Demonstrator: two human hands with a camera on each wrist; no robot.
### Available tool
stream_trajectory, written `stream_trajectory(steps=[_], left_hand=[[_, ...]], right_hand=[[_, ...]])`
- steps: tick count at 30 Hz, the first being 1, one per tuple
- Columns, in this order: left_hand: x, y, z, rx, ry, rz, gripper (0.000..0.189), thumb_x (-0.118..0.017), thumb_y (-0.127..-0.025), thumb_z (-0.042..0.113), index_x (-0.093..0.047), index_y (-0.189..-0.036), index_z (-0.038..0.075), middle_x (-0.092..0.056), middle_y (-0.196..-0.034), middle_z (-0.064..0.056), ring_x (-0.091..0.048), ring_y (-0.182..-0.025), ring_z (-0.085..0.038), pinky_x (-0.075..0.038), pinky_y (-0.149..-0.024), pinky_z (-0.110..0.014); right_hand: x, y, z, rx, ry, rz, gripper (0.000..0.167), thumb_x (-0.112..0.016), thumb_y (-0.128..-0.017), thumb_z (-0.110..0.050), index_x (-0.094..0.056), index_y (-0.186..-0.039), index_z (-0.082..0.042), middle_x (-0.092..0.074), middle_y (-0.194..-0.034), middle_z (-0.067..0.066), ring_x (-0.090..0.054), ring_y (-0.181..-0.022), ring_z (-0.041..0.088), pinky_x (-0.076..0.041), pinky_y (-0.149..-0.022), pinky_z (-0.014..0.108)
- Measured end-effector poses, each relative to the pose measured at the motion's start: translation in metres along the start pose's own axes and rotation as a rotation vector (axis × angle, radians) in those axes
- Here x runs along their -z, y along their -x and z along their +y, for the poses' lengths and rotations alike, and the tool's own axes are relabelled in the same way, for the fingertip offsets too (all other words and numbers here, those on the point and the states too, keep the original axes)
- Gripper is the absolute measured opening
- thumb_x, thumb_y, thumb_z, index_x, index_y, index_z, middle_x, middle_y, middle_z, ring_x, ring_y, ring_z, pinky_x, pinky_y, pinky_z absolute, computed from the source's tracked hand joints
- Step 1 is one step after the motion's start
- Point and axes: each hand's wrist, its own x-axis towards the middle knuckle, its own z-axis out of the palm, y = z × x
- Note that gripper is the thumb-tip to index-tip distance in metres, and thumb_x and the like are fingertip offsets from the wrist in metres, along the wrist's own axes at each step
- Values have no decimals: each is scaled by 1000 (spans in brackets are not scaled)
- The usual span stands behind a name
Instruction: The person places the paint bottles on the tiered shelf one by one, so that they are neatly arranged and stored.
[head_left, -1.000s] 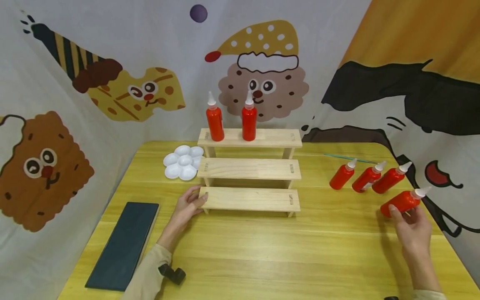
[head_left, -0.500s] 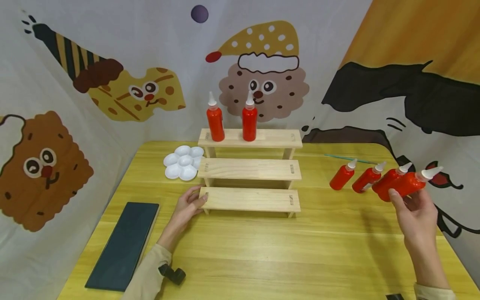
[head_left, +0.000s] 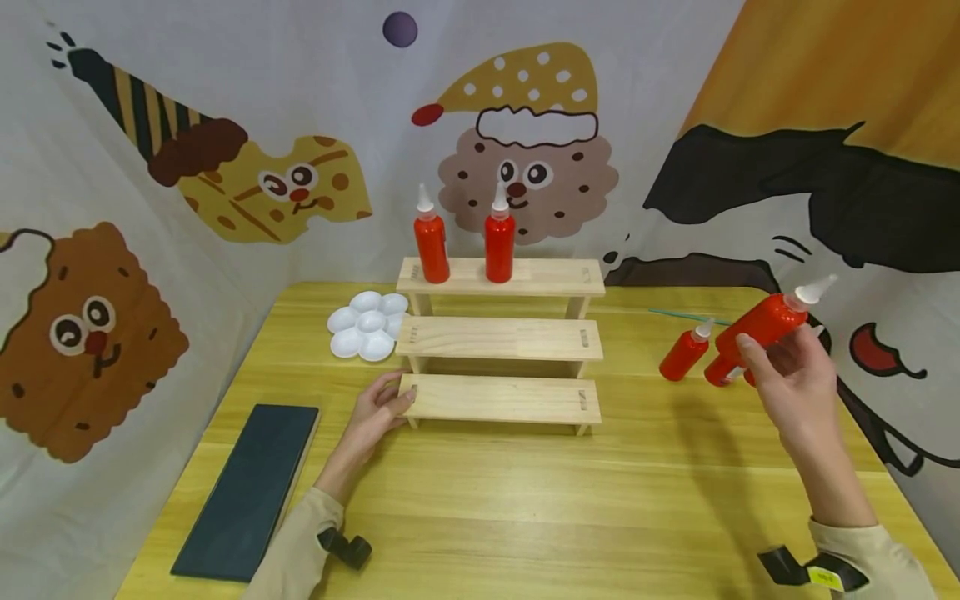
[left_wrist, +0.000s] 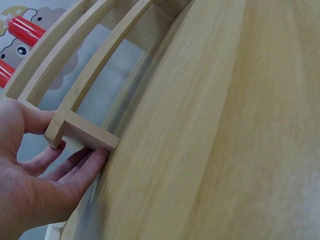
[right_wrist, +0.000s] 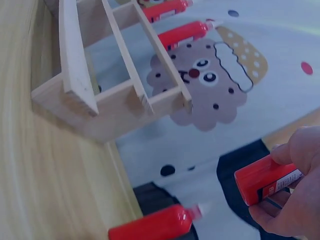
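A three-step wooden shelf stands mid-table. My left hand grips the left end of its lowest step, thumb on the board and fingers against the leg. My right hand holds a red paint bottle with a white nozzle, tilted and raised above the table at the right. Below it, one red bottle stands in plain sight, while the bottles beside it are partly hidden. Two more red bottles stand on the left and middle of the top step.
A white flower-shaped palette lies left of the shelf. Nearer the front left is a dark flat board. A thin teal brush lies behind the right-hand bottles. Printed cloth hangs around the table's back and sides.
My right hand has lifted the red paint bottle from near the table, up and then leftward, over the other bottles at the right. The left hand and the shelf have stayed still.
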Motion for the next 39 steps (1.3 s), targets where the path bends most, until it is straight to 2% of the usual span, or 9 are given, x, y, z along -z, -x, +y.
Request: stream_trajectory(steps=[3,6,11,14,21,28,34,39], left_hand=[[0,0,-1,-1,4,0,54,-62,-103,24,-44,-152,12,-50,-150,-24,-65,-112,-21,-57,-91,-37],[0,-1,-1,-3,6,1,54,-62,-103,23,-43,-152,11,-51,-149,-24,-65,-110,-20,-57,-90,-35],[0,-2,-1,-3,4,2,54,-62,-103,23,-43,-152,11,-51,-149,-24,-65,-110,-20,-57,-89,-34],[0,-2,-1,-2,3,3,54,-62,-103,23,-43,-152,11,-50,-150,-24,-64,-113,-22,-57,-90,-35],[-1,0,0,0,0,4,54,-62,-103,24,-43,-152,11,-50,-150,-24,-64,-115,-25,-57,-92,-37],[-2,0,0,4,11,5,54,-62,-103,23,-43,-152,10,-50,-149,-25,-65,-111,-22,-58,-88,-32],[-1,-1,-1,6,11,6,54,-62,-103,22,-43,-152,10,-50,-149,-25,-65,-112,-23,-58,-90,-33],[-1,-2,-2,8,13,9,55,-62,-103,23,-43,-152,11,-49,-150,-25,-65,-112,-22,-57,-90,-33]], right_hand=[[-9,-6,-12,32,18,-27,51,-61,-103,-26,-44,-151,-24,-59,-134,-6,-56,-110,-4,-52,-93,14],[-18,-13,-25,61,28,-47,51,-61,-103,-28,-45,-151,-24,-58,-139,1,-56,-116,0,-48,-107,23],[-35,-25,-42,106,21,-87,53,-61,-103,-31,-43,-152,-24,-56,-144,9,-56,-122,10,-48,-108,27],[-45,-33,-52,136,0,-110,53,-60,-103,-29,-43,-152,-21,-55,-146,14,-56,-125,20,-49,-108,29],[-69,-47,-76,150,-40,-189,55,-61,-103,-33,-42,-152,-17,-56,-145,12,-56,-127,27,-46,-112,47],[-91,-56,-91,209,-86,-255,54,-62,-102,-29,-44,-150,-11,-58,-144,14,-58,-126,31,-48,-110,43],[-110,-65,-100,166,-113,-314,56,-63,-102,-31,-43,-150,-11,-57,-144,14,-57,-125,30,-49,-107,40],[-128,-73,-103,126,-134,-355,58,-64,-101,-30,-42,-151,-8,-56,-143,16,-54,-127,31,-45,-111,45]])
